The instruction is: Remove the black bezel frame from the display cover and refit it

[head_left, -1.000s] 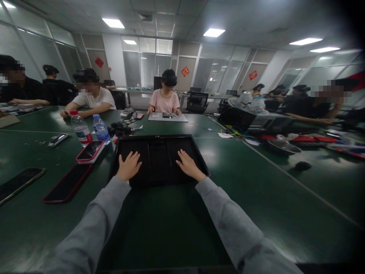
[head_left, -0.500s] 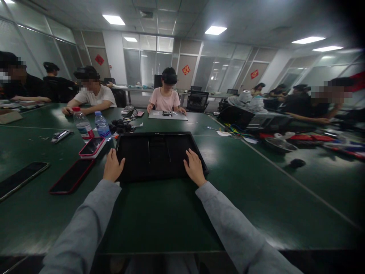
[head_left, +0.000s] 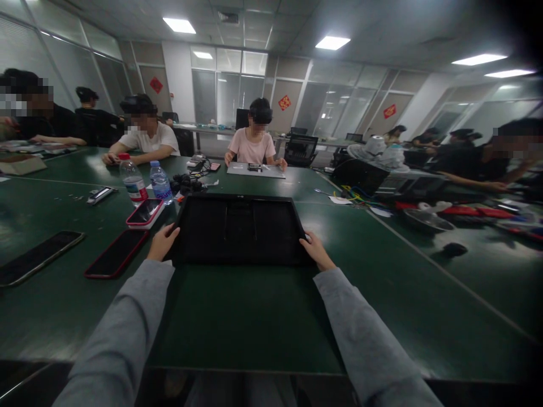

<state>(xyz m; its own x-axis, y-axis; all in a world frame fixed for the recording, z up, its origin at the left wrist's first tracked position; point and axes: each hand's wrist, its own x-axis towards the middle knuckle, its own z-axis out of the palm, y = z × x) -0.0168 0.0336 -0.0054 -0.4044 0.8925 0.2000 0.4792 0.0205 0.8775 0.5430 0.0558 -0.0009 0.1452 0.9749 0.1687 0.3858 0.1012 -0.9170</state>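
Observation:
A black monitor casing (head_left: pixel 203 237), shallow with a raised rim and a small light mark on its far edge, lies in front of me on the green table. My left hand (head_left: pixel 163 243) is closed on its left edge, thumb over the rim. On the opposite side my right hand (head_left: pixel 316 250) grips the right edge, its fingers partly hidden behind the rim. Close by my left hand lie a phone with a red edge (head_left: pixel 116 254) and a pink-rimmed phone (head_left: pixel 145 212) on a white box.
Two plastic bottles, one red-capped (head_left: pixel 133 183) and one blue-capped (head_left: pixel 161 183), stand beyond the phones. Black cables (head_left: pixel 186 183) lie behind the casing. Another phone (head_left: pixel 40 257) is at far left. A metal bowl (head_left: pixel 428 220) sits at right. Co-workers sit around the table.
My hands have moved apart from over the casing to its left and right edges and closed on them. The view has shifted slightly left.

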